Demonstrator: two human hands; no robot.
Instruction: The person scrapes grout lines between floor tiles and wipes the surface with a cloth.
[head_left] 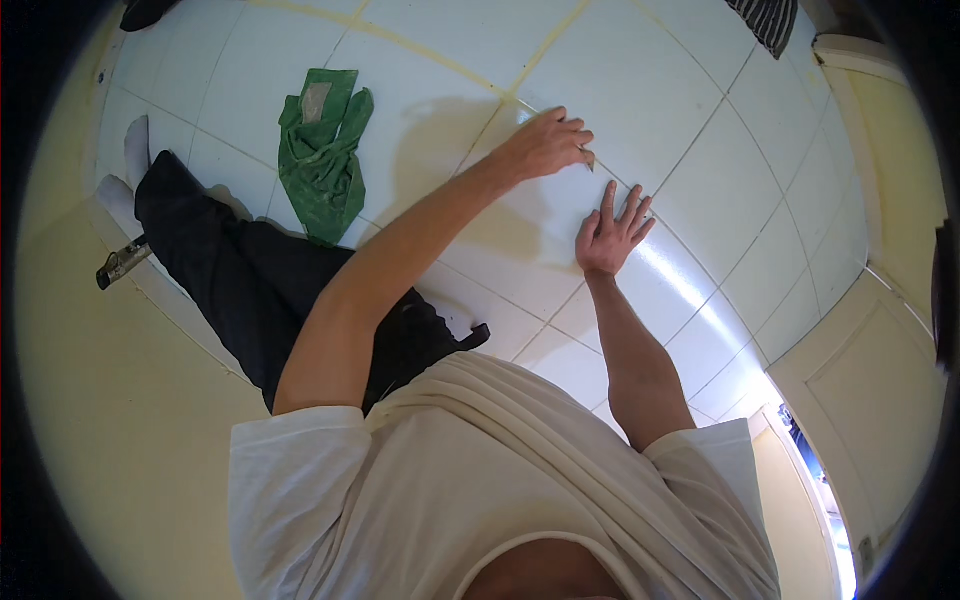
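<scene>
My left hand (545, 146) is closed with its fingers curled, low over a joint between the white floor tiles (640, 95). A small pointed tip (590, 167) shows below its fingers; most of that thing is hidden, and I cannot make out its kind. Just to the right and nearer to me, my right hand (615, 233) lies palm down on the tile, its fingers spread and nothing in it. Some joints at the far side have broad yellowish lines (420, 48), which end near my left hand.
A crumpled green cloth (325, 165) with a tan rectangular patch lies left of my left arm. My legs in black trousers (235, 265) stretch out to the left, beside a long, narrow dark-ended object (125, 262). Striped dark fabric (768, 25) is at the far right; a cream door (880, 390) stands at right.
</scene>
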